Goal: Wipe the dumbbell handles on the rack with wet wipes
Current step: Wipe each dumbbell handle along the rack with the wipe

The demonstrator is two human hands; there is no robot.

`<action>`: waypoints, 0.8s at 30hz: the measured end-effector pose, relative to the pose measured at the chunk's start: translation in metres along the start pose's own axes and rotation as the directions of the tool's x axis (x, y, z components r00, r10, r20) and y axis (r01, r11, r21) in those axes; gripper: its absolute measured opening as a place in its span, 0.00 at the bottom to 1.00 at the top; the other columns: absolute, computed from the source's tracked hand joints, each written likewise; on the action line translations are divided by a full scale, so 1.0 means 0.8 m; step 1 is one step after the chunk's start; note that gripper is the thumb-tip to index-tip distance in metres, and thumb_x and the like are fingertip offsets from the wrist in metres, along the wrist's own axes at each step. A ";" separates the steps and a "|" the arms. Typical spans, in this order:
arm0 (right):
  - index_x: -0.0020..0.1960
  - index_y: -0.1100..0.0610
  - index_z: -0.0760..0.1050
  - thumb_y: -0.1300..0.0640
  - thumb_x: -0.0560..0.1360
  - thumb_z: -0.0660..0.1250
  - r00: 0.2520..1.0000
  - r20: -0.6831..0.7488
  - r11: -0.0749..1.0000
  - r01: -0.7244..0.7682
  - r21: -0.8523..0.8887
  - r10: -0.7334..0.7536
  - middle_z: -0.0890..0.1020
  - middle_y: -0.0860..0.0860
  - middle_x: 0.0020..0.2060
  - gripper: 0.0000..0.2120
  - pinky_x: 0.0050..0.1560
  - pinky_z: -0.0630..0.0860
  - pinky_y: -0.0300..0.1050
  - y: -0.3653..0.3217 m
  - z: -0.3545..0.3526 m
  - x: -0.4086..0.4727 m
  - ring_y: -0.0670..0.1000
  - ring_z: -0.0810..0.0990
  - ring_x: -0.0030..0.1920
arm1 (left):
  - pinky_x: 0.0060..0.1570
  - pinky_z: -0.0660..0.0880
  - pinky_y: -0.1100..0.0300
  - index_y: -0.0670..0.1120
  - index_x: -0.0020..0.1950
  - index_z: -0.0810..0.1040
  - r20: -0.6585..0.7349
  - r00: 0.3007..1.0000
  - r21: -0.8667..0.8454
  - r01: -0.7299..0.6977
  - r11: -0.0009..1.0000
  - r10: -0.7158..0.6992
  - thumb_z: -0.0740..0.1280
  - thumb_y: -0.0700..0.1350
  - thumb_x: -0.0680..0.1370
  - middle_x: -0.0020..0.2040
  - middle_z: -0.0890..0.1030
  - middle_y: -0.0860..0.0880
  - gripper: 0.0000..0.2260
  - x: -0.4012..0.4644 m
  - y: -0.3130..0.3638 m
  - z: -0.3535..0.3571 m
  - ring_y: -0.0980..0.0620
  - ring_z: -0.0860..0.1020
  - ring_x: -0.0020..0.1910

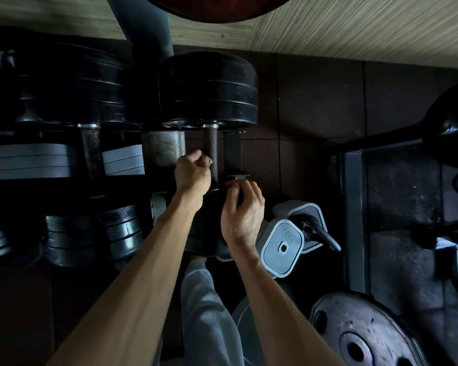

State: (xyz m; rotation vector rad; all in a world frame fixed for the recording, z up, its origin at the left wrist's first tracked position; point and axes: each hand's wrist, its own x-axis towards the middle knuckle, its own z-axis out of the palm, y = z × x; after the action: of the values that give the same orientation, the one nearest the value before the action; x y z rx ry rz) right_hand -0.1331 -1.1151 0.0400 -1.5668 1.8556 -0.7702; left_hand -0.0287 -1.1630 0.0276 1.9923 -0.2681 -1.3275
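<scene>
Handle (210, 151) between post (163, 147), bracket (232, 151)

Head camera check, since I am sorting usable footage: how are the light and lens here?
Head view: dim, rack mostly in shadow; glare on the grey 2.25KG weight; wide-angle bending at the edges; left hand and right hand sharp.

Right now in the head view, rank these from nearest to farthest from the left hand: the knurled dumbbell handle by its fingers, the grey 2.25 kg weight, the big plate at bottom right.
Measured from the left hand:
1. Knurled dumbbell handle, just right of the fingers.
2. Grey 2.25 kg weight, lower right, past the right hand.
3. Big plate, bottom right corner.
</scene>
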 end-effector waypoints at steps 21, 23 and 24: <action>0.39 0.58 0.78 0.57 0.76 0.57 1.000 -0.002 1.000 0.018 -0.001 -0.018 0.80 0.51 0.35 0.13 0.44 0.74 0.57 0.004 0.000 0.000 0.55 0.76 0.39 | 0.28 0.71 0.71 0.31 0.64 0.76 -0.071 0.997 -0.047 0.002 0.999 -0.006 0.57 0.36 0.83 0.53 0.82 0.38 0.15 -0.004 0.008 0.007 0.59 0.77 0.35; 0.40 0.58 0.79 0.57 0.76 0.57 1.000 0.003 1.000 0.010 -0.002 -0.010 0.81 0.51 0.36 0.14 0.45 0.74 0.57 0.004 0.000 0.000 0.55 0.77 0.40 | 0.22 0.68 0.69 0.26 0.66 0.68 -0.050 0.998 -0.071 0.021 0.997 -0.024 0.56 0.33 0.80 0.58 0.79 0.30 0.17 0.007 0.016 0.004 0.62 0.75 0.27; 0.40 0.58 0.79 0.56 0.76 0.57 1.000 0.004 1.000 0.007 -0.003 -0.007 0.81 0.51 0.36 0.14 0.46 0.74 0.56 0.003 0.000 0.000 0.55 0.77 0.40 | 0.21 0.64 0.71 0.25 0.67 0.66 -0.043 0.999 -0.068 0.025 0.997 -0.028 0.55 0.32 0.80 0.54 0.80 0.30 0.17 0.012 0.017 0.003 0.62 0.70 0.22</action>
State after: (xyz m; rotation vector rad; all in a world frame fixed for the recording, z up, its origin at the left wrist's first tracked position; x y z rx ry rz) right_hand -0.1349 -1.1149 0.0384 -1.5760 1.8499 -0.7674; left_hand -0.0240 -1.1790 0.0294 1.9715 -0.1745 -1.2909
